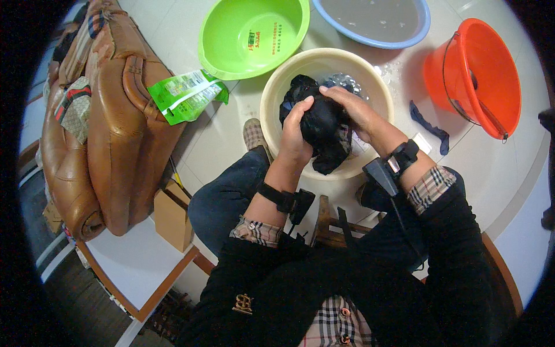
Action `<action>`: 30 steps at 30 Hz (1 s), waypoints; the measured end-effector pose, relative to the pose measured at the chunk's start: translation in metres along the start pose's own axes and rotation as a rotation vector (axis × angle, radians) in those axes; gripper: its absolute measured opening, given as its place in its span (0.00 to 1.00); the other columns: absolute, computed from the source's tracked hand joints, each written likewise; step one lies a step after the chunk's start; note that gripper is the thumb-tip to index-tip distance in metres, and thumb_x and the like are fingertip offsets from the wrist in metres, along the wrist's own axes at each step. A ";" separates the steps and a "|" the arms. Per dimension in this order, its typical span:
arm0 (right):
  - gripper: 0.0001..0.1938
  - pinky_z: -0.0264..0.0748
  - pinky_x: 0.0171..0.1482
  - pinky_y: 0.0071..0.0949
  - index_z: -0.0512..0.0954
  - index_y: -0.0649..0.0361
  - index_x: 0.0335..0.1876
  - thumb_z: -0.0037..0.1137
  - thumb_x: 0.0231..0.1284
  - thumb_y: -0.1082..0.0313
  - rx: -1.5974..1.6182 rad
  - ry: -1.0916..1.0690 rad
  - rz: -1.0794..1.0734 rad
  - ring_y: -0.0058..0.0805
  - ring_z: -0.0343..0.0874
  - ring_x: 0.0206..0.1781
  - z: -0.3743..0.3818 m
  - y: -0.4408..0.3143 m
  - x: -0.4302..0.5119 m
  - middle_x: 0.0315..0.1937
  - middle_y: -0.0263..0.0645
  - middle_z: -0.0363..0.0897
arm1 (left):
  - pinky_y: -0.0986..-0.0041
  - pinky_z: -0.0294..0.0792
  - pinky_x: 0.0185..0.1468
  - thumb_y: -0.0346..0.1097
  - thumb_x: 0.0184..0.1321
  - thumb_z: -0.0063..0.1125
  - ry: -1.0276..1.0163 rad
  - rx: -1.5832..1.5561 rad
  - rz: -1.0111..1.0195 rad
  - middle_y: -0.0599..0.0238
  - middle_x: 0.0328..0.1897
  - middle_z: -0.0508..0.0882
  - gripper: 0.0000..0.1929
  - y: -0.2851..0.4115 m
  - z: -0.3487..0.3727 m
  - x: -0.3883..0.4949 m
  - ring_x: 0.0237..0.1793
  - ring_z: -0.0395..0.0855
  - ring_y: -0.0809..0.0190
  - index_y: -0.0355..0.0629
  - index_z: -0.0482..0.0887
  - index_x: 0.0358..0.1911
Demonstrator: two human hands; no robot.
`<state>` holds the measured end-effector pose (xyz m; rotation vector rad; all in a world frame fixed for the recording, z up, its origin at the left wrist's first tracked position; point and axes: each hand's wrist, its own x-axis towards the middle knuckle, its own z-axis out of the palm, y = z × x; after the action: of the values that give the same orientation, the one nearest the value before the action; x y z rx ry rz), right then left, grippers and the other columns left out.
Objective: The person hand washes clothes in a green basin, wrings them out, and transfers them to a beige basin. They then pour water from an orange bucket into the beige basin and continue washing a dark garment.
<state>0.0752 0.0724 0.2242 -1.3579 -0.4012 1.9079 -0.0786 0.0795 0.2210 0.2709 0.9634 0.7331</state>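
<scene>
Both of my hands hold a bunched wet black cloth (325, 119) over the cream plastic basin (269, 143) between my knees. My left hand (297, 130) grips its left side, thumb on top. From the right, my right hand (353, 110) grips it, thumb near the top; the fingers under the cloth are hidden. Water and other dark cloth (342, 82) show in the basin beyond the bundle. Something pale with a pinkish print (360, 145) lies in the basin beside my right hand, partly covered.
A green basin (234, 39), a blue basin of greyish water (377, 21) and a red bucket (498, 82) stand around. A dark sock (429, 126) lies on the tiles. A green plastic packet (186, 97) is by the brown leather sofa (117, 143); a cardboard box (171, 214) stands nearer.
</scene>
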 end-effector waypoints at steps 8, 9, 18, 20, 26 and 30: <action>0.17 0.70 0.40 0.25 0.77 0.61 0.32 0.57 0.61 0.52 -0.280 0.230 -0.263 0.22 0.73 0.32 0.009 0.026 0.006 0.26 0.34 0.76 | 0.66 0.73 0.55 0.47 0.65 0.52 0.208 -0.042 -0.050 0.61 0.47 0.82 0.18 -0.023 -0.021 0.016 0.49 0.81 0.58 0.41 0.78 0.50; 0.17 0.70 0.40 0.26 0.77 0.61 0.32 0.57 0.61 0.51 -0.284 0.235 -0.284 0.24 0.73 0.32 0.014 0.029 0.004 0.26 0.36 0.76 | 0.66 0.73 0.54 0.47 0.66 0.52 0.214 -0.038 -0.045 0.61 0.47 0.82 0.18 -0.027 -0.023 0.018 0.48 0.81 0.58 0.41 0.78 0.49; 0.20 0.73 0.42 0.43 0.80 0.58 0.35 0.49 0.64 0.47 -0.660 0.434 -0.330 0.55 0.79 0.38 0.006 0.034 0.009 0.31 0.54 0.80 | 0.68 0.75 0.52 0.49 0.67 0.50 0.306 -0.149 -0.060 0.63 0.46 0.82 0.20 -0.051 -0.008 0.031 0.44 0.82 0.61 0.40 0.79 0.50; 0.22 0.73 0.44 0.42 0.80 0.59 0.38 0.49 0.64 0.45 -0.707 0.525 -0.305 0.55 0.80 0.40 -0.012 0.036 0.022 0.32 0.54 0.81 | 0.70 0.72 0.53 0.49 0.68 0.50 0.290 -0.077 -0.045 0.64 0.46 0.82 0.21 -0.050 -0.005 0.039 0.45 0.81 0.63 0.38 0.80 0.50; 0.23 0.71 0.47 0.32 0.78 0.65 0.39 0.52 0.65 0.47 -0.472 0.637 -0.292 0.35 0.77 0.38 -0.064 0.045 0.045 0.33 0.48 0.80 | 0.68 0.71 0.54 0.44 0.64 0.57 0.254 0.795 0.253 0.60 0.44 0.83 0.15 -0.044 -0.013 0.066 0.47 0.81 0.59 0.40 0.81 0.45; 0.21 0.70 0.46 0.28 0.77 0.65 0.36 0.55 0.64 0.49 -0.415 0.634 -0.306 0.29 0.74 0.38 -0.074 0.047 0.055 0.32 0.42 0.78 | 0.64 0.67 0.60 0.44 0.56 0.62 0.381 1.361 0.420 0.56 0.50 0.81 0.18 -0.041 -0.027 0.091 0.53 0.78 0.51 0.45 0.81 0.48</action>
<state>0.1151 0.0692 0.1288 -1.9479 -0.6534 1.0977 -0.0498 0.1082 0.1257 1.5983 1.6966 0.3881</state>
